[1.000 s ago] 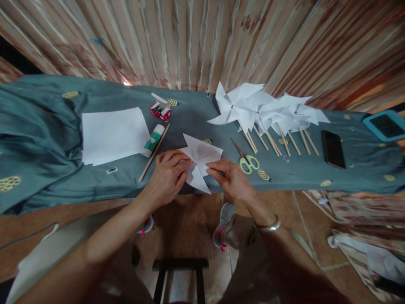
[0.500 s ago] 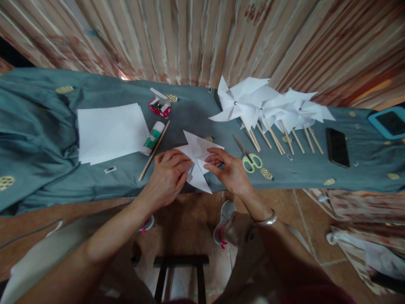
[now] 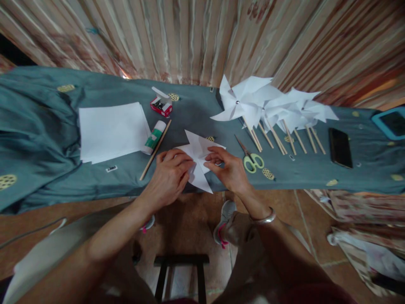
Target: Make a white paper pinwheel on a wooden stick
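A white paper pinwheel [image 3: 199, 158] with pointed, folded blades lies near the front edge of the cloth-covered table. My left hand [image 3: 172, 171] has its fingers curled onto the left side of the paper. From the right, my right hand [image 3: 226, 166] pinches a blade between thumb and fingers. Parts of the blades are hidden under both hands. Left of my left hand rest a thin wooden stick [image 3: 155, 150] and a glue stick [image 3: 155, 137] with a green label. Scissors [image 3: 251, 160] with light green handles lie beyond my right hand.
A stack of white paper [image 3: 110, 133] lies on the left. Behind is an open red box [image 3: 161, 105] of small metal pieces. Several finished pinwheels [image 3: 249, 99] on sticks lie at the back right, near a dark phone [image 3: 340, 147] and a blue-framed device [image 3: 392, 122]. Below stands a stool [image 3: 181, 260].
The view has shifted very slightly. Both hands stay on the paper pinwheel in nearly the same pose.
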Demonstrator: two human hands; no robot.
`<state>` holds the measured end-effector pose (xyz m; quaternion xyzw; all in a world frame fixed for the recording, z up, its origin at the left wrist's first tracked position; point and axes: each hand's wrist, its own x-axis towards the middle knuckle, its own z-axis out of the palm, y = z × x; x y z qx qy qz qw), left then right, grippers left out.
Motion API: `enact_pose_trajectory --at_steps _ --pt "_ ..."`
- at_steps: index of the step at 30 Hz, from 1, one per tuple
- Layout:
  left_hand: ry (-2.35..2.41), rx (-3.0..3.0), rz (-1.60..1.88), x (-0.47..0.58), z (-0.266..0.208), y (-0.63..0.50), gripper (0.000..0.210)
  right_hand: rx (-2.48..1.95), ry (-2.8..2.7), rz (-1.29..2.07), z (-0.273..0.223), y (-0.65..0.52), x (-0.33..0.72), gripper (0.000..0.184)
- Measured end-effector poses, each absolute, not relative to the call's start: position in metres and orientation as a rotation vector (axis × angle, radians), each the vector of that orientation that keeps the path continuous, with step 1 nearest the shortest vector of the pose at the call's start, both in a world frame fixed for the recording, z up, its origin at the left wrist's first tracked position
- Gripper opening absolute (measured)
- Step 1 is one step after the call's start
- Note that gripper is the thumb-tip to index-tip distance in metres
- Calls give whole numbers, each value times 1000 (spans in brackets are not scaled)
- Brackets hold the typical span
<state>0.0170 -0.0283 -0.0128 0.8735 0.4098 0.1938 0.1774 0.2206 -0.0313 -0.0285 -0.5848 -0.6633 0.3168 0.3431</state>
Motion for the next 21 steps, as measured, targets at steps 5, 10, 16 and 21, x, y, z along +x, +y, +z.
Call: enact_pose_trajectory --at_steps 5,10,16,21 --pt "1159 2475 553 17 -11 -28 30 -1520 -1737 801 -28 -31 219 34" --pt "1158 2491 550 18 -12 -28 29 -1539 -1746 770 -27 -31 217 33" --pt "1195 2541 569 20 -13 -28 30 -1549 -1746 760 -27 -30 217 33" --pt "1212 2573 561 24 -16 -28 30 -1568 -1732 753 -27 -30 216 33"
